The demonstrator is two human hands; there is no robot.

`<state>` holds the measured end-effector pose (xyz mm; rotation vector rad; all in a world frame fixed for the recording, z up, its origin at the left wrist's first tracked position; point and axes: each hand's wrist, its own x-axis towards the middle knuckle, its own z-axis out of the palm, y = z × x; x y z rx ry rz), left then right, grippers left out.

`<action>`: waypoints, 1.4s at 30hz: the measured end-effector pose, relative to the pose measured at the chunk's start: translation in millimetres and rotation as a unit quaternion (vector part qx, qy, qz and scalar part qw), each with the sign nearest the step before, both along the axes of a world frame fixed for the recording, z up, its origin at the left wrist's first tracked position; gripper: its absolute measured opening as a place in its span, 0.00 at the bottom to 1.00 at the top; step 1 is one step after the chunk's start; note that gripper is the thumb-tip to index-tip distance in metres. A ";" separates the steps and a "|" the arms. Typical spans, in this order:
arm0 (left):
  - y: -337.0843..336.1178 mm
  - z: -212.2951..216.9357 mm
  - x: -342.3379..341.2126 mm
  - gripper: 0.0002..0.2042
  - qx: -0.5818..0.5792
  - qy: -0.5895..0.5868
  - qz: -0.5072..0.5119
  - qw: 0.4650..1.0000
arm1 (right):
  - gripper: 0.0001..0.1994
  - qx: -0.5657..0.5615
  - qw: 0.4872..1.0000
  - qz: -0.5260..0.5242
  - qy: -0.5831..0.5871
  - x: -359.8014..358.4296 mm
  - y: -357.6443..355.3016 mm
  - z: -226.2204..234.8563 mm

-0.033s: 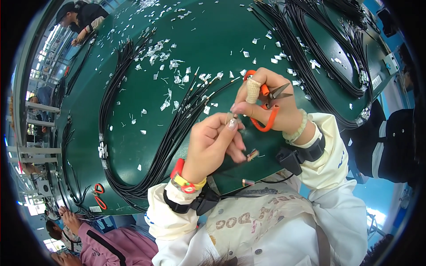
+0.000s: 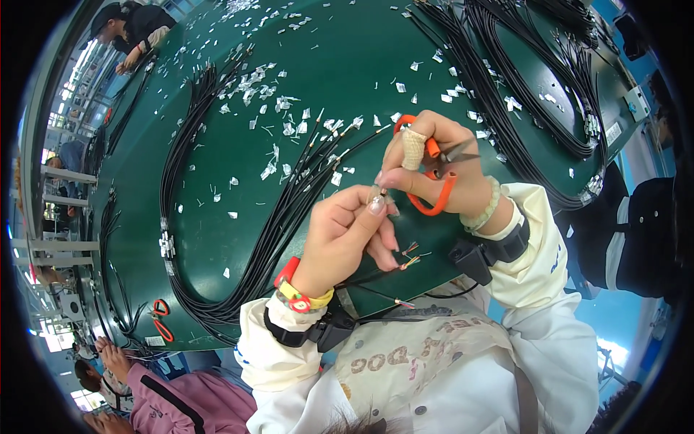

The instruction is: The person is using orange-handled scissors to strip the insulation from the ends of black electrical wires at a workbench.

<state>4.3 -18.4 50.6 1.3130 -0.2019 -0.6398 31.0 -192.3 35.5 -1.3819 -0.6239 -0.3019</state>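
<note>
My left hand (image 2: 340, 235) pinches a thin black cable's end (image 2: 382, 192) between thumb and forefinger. Closed with it at that spot, my right hand (image 2: 452, 177) has thumb and forefinger tips at the same end. Orange-handled scissors (image 2: 441, 199) hang in my right palm, their dark blades pointing away to the right. A beige finger cover (image 2: 413, 148) sits on a right finger. Below my left fingers, stripped cable ends (image 2: 409, 257) show fine coloured wires. Another stripped end (image 2: 403, 303) lies near the table's front edge. My fingertips hide the exact spot being pinched.
Bundles of black cable (image 2: 173, 166) curve over the green table (image 2: 347, 65), with more cable bundles (image 2: 535, 116) at right. Silver foil scraps (image 2: 269, 168) are scattered about. Second orange-handled scissors (image 2: 163, 320) lie front left. People sit at left, including a pink sleeve (image 2: 173, 405).
The coloured wires below my left hand have fanned apart, and the stripped end near the table edge has shifted slightly. My hands stay almost in place, still pinching the cable end.
</note>
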 end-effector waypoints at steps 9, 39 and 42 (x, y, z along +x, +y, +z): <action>4.3 -14.9 11.7 0.03 0.159 -0.445 0.179 0.863 | 0.14 -0.027 0.997 -0.059 0.034 -7.8 9.1 1.1; 4.0 -6.8 -0.4 0.05 0.210 -0.449 0.170 0.851 | 0.14 -0.001 0.993 -0.103 -0.056 -10.2 10.2 2.3; -0.5 -5.9 -2.7 0.06 0.176 -0.401 0.170 0.883 | 0.14 0.052 0.993 -0.093 -0.043 -8.9 10.7 1.8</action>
